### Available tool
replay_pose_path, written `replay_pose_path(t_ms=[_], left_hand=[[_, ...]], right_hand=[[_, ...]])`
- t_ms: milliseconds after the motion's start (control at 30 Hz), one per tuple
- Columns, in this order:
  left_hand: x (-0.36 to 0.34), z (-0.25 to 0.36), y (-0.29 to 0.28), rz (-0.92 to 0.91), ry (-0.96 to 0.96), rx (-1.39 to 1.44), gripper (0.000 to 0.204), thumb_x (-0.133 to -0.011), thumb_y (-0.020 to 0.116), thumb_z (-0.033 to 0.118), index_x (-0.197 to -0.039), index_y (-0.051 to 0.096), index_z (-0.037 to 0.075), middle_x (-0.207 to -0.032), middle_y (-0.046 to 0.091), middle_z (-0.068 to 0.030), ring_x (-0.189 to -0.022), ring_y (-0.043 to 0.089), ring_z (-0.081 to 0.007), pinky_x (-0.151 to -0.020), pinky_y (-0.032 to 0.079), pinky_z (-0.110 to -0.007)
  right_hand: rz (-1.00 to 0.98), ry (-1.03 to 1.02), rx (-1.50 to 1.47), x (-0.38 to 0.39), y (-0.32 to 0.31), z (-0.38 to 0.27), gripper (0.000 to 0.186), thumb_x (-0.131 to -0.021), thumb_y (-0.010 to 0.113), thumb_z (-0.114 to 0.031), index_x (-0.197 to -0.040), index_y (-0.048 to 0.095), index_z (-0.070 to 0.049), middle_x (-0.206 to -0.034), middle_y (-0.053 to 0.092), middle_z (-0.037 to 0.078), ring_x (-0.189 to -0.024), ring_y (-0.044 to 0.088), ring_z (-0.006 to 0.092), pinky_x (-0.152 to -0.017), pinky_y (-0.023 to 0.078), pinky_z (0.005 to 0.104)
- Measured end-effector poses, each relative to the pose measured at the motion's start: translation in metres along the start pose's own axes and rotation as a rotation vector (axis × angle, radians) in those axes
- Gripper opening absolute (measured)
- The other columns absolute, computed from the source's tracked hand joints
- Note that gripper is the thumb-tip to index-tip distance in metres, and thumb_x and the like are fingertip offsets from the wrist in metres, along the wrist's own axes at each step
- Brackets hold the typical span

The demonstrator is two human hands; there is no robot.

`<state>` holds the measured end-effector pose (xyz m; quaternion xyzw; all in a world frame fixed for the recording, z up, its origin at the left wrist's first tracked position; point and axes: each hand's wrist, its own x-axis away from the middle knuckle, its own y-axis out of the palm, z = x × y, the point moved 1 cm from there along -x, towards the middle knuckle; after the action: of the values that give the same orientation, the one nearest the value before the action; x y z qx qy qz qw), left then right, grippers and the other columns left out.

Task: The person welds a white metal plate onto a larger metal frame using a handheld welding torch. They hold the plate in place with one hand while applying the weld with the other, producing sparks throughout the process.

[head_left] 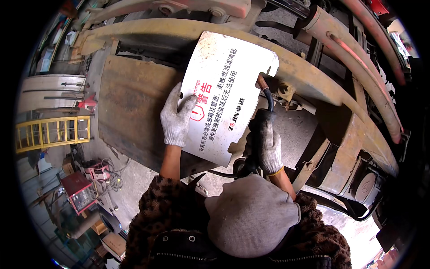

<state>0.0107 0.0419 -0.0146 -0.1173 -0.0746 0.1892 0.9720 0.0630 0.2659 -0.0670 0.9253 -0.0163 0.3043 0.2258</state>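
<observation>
A white sheet [215, 62] printed with red and black lettering lies tilted in front of a yellowish metal frame, with brownish specks on its upper part. My left hand [176, 119], in a pale knitted work glove, grips its left edge, near a small dark hole. In my gloved right hand [271, 150] is a welding torch [260, 130] with a black handle and a bent neck. The torch's copper-coloured nozzle [262, 82] points at the sheet's notched upper right edge. Whether the tip touches the metal, I cannot tell.
A curved metal beam [148, 29] arches over the work, and a rusty panel [134, 98] sits at left. Beyond stand a yellow ladder [53, 133] and a red box-shaped machine [79, 193] with tangled cables. Pipes [354, 58] run along the right.
</observation>
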Motion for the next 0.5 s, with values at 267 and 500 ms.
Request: replay_pose_path(t_ms=[267, 500], left_hand=[[-0.002, -0.006, -0.002, -0.007, 0.032, -0.021, 0.054, -0.083, 0.066, 0.009, -0.128, 0.043, -0.010, -0.124, 0.052, -0.0173, -0.112, 0.051, -0.0192, -0.097, 0.041, -0.031], [-0.002, -0.008, -0.005, 0.004, 0.071, -0.062, 0.054, -0.083, 0.067, 0.007, -0.128, 0.043, -0.011, -0.121, 0.055, -0.0163, -0.106, 0.055, -0.0180, -0.092, 0.044, -0.029]], right_hand=[[-0.034, 0.059, -0.053, 0.004, 0.007, -0.010, 0.044, -0.093, 0.046, -0.046, -0.100, 0.054, -0.003, -0.061, 0.052, 0.004, -0.046, 0.049, 0.0134, -0.041, 0.041, 0.0272], [-0.002, 0.021, 0.027, 0.003, 0.006, -0.008, 0.042, -0.094, 0.045, -0.045, -0.093, 0.052, -0.004, -0.061, 0.052, 0.005, -0.045, 0.051, 0.0143, -0.041, 0.042, 0.0282]])
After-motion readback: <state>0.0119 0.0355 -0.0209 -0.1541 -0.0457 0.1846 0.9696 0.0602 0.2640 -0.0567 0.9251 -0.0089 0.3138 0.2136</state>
